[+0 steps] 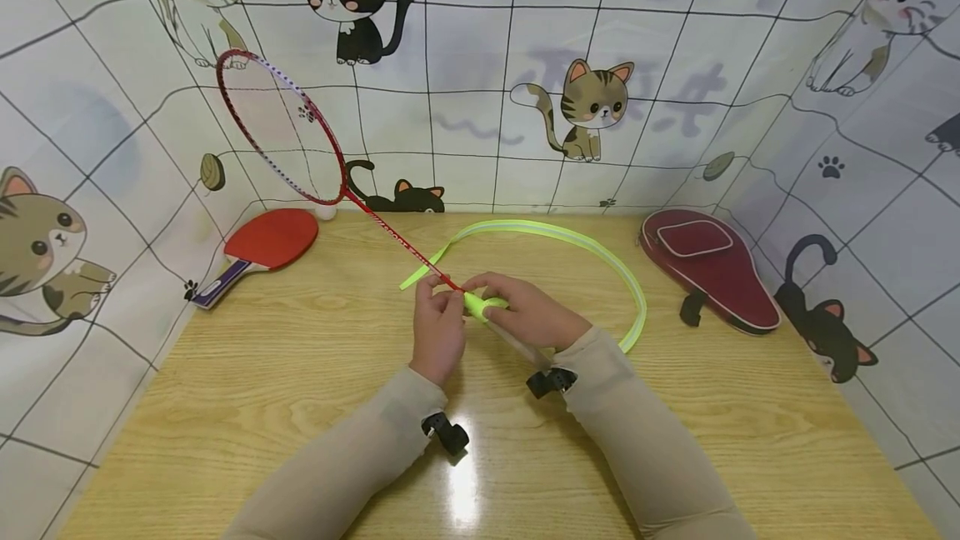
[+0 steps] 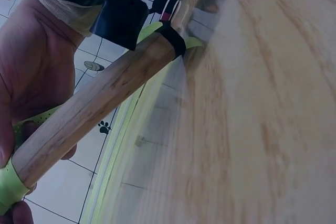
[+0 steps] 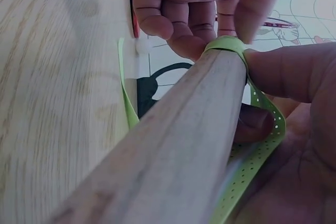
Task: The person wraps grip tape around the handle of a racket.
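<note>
A red and white badminton racket (image 1: 401, 242) slants up to the left, its head raised in front of the back wall. Its handle (image 2: 100, 103) is bare wood with a black band at the butt end. Perforated yellow-green grip tape (image 1: 637, 307) wraps the top of the handle, and its long tail curves over the table. My left hand (image 1: 437, 332) pinches the racket where shaft and handle meet, its fingers at the wrapped part. With thumb and fingers, my right hand (image 1: 536, 315) grips the tape close against the wood; the tape passes under its palm.
A red table tennis bat (image 1: 273, 238) lies at the back left, a white ball (image 1: 326, 212) beside it. At the back right lies a maroon bat case (image 1: 712, 265) with a black strap end. Cat-printed walls (image 1: 480, 123) enclose the wooden table (image 1: 315, 357).
</note>
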Demonstrator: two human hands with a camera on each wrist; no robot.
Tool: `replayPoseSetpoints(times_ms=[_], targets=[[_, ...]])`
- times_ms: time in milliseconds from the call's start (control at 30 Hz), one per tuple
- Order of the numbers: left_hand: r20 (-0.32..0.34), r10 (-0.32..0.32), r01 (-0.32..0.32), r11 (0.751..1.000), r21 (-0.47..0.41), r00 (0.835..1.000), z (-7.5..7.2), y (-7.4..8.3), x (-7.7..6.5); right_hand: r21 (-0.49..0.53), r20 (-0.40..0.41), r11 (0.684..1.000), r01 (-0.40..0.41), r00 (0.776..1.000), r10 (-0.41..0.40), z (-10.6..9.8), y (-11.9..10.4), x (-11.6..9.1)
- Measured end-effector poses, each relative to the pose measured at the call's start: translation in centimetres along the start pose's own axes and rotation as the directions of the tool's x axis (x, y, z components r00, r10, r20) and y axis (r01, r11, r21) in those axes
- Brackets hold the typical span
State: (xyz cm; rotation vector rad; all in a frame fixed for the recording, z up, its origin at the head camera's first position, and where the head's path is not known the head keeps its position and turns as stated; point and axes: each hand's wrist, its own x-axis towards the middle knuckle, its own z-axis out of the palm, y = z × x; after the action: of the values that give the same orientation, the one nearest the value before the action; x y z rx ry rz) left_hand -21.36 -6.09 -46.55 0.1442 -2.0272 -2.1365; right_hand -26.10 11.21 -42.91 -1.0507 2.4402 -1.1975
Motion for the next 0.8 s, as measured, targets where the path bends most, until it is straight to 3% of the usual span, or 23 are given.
replayPoseSetpoints(times_ms=[300,567,800], targets=[[0.017,-0.032,0.03,0.991,0.128,0.999,0.29,-0.24,-0.3,-0.014,-0.022,1.0,0.012,1.0,-0.012,0.2,0.28,0.17],[-0.016,-0.026,0.028,0.992,0.119,1.0,0.25,-0.14,-0.19,-0.116,-0.053,0.993,0.01,0.998,-0.016,0.14,-0.16,0.15],[-0.002,-0.025,0.025,0.994,0.106,1.0,0.26,-0.02,-0.19,-0.124,-0.042,0.992,-0.028,0.999,0.022,-0.37,-0.39,-0.11]])
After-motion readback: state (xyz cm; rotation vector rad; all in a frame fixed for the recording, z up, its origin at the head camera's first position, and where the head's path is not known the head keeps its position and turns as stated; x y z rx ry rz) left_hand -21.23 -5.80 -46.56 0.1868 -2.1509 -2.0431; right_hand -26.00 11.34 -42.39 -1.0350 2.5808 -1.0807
